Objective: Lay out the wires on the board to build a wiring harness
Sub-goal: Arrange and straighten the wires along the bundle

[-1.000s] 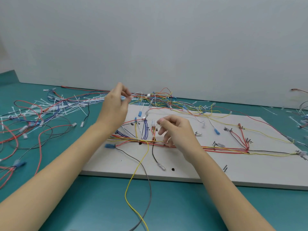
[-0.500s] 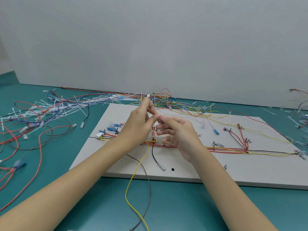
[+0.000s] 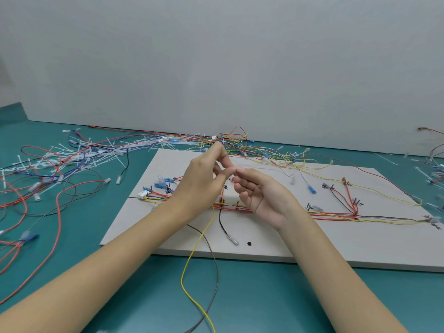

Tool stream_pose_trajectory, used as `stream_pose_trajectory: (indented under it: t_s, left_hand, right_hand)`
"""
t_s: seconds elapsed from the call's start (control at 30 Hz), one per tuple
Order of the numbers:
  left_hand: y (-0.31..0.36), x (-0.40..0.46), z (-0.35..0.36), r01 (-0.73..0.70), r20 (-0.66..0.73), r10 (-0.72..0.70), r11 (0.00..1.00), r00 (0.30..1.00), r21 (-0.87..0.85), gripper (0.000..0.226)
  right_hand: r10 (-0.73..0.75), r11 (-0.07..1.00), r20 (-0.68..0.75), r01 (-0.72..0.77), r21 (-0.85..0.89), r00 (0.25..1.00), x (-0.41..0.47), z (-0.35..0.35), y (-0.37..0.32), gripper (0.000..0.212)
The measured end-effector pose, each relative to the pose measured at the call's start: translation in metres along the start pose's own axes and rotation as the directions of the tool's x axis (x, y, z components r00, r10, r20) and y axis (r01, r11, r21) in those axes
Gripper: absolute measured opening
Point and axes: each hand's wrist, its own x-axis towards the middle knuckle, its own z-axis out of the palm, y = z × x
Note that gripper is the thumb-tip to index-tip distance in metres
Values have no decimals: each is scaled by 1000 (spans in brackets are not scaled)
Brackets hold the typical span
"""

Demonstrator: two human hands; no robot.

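Crosswise, wire bundle [image 3: 331, 215] along the board [image 3: 276, 246], left to right.

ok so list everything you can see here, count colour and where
flat white rectangular board: one, on the teal table
routed wire bundle: many; red, yellow, black; across the board
loose yellow wire: one, trailing off the board's near edge
white multi-pin connector: one, board's left end
white cable ties: many, a pile at far left
loose wire tangle: many; red, black, blue; left of the board
left hand: one, fingertips pinched, above the board
right hand: one, fingers curled, meeting the left
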Motion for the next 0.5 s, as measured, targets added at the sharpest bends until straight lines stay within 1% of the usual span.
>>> stream_pose_trajectory:
  t_s: [0.1,0.2,0.27,0.37,0.43,0.5]
  left_hand:
    - [-1,0,-2,55,8,-55,998,998,-40,33]
    - [-2,2,-3,175,-3,-177,975,984,-136,32]
    - [-3,4,-5,276,12,-282,926,959,-258,31]
    - [-4,8,-7,439,110,-437,789,893,-430,24]
    - [-3,8,-7,509,198,-476,724,857,-466,15]
    - [-3,8,-7,534,251,-473,711,845,-458,10]
  right_hand:
    - [-87,995,-81,83,-56,993,2,-1,0,11]
    - [-211,976,-179,199,-85,961,2,-3,-4,13]
    - [-263,965,-205,251,-80,943,1,-6,-8,12]
    - [-292,957,-209,284,-64,933,1,-7,-10,10]
    - [-300,954,-206,295,-58,931,1,-7,-10,10]
    - [-309,951,-204,302,-66,929,2,-7,-9,10]
